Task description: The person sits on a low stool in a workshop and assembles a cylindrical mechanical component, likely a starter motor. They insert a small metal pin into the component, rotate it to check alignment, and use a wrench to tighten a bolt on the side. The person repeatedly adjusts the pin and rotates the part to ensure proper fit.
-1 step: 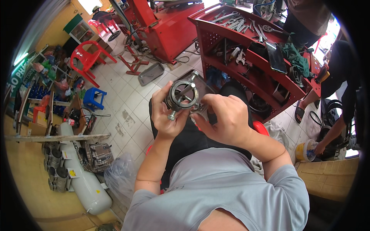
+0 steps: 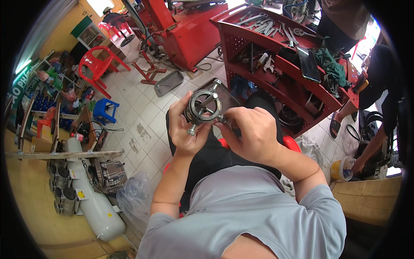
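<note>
Above my lap, my left hand (image 2: 184,129) wraps its fingers and thumb round a round metal ring fixture (image 2: 205,118). Bolts stick out of its sides, one bolt (image 2: 217,83) at the upper right and another bolt (image 2: 192,129) at the lower left. A thin bright rod crosses the opening in the ring. On the lower right side, my right hand (image 2: 254,131) pinches a third bolt (image 2: 222,119) between thumb and forefinger. Its other fingers are curled, and the bolt's outer end is hidden by the fingertips.
Ahead to the right stands a red tool trolley (image 2: 267,47) with wrenches (image 2: 269,26) and a phone (image 2: 308,64). A grey tray (image 2: 169,83) lies on the tiles, with a red chair (image 2: 97,64) and blue stool (image 2: 105,110) to the left. At right, another person's hand (image 2: 358,165) reaches a bucket (image 2: 337,169).
The fingertips of my right hand have shifted slightly at the side bolt, with thumb and forefinger closer together. My left hand and the ring fixture have hardly moved.
</note>
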Tool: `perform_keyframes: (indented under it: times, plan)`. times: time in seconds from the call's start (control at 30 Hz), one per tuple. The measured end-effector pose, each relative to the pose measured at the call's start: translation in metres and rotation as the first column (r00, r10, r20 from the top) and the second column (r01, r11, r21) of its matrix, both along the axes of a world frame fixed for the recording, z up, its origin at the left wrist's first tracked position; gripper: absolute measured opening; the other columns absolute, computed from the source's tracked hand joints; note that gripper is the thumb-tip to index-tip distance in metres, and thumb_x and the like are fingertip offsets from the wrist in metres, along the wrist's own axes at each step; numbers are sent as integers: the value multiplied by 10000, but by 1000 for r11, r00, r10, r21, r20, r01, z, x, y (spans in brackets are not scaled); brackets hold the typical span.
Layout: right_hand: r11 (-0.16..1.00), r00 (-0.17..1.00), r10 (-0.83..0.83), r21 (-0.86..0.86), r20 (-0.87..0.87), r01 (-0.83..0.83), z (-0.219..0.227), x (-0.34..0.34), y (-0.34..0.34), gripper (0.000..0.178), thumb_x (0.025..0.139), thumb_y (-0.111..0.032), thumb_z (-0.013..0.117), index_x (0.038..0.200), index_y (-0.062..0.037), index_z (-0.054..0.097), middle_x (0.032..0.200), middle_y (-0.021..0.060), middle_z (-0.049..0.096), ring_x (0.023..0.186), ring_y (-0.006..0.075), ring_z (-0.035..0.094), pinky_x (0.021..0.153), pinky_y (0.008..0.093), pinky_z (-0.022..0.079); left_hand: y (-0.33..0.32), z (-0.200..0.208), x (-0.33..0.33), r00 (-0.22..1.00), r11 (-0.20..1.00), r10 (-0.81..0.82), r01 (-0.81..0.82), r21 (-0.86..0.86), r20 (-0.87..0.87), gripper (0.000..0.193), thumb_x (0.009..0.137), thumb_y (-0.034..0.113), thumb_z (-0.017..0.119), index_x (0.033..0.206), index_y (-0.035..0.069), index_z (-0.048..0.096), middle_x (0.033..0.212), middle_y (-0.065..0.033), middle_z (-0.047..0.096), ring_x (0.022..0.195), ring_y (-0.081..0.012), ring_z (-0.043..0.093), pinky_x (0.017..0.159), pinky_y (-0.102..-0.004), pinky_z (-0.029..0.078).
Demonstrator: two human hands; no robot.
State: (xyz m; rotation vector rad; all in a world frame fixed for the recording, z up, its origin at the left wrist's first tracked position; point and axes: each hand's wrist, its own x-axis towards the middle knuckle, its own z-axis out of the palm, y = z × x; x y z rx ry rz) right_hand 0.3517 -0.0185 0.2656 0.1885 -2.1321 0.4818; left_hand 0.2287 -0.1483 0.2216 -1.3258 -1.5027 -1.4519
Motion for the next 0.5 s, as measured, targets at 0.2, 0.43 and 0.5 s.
perform_keyframes:
  times: [0.2,0.43,0.5]
  plan:
    - [1000,1000,9,-7,10,-9,6,2,0,228,743,-198,722,790,-73,538,606,26,517,496,186,523,466,305,341,0,0,-1,999,1000,24,-24,-2,-37,216,717,124,790,919,92,721,1236,-205,540,942,-294,564,767,-347,472]
    - [997,999,-4,82,40,1,1,2,6,232,736,-189,726,817,-64,548,599,22,506,485,179,511,462,303,337,1,1,-1,999,1000,26,-26,1,-47,209,702,113,794,902,110,732,1242,-199,540,949,-291,561,772,-345,468]
    - [1000,999,27,-7,22,-27,7,3,1,232,738,-187,725,824,-61,550,596,21,502,481,179,509,462,303,339,0,1,0,999,1000,31,-31,-5,-44,209,700,113,795,900,108,733,1245,-197,537,948,-286,560,777,-343,468]
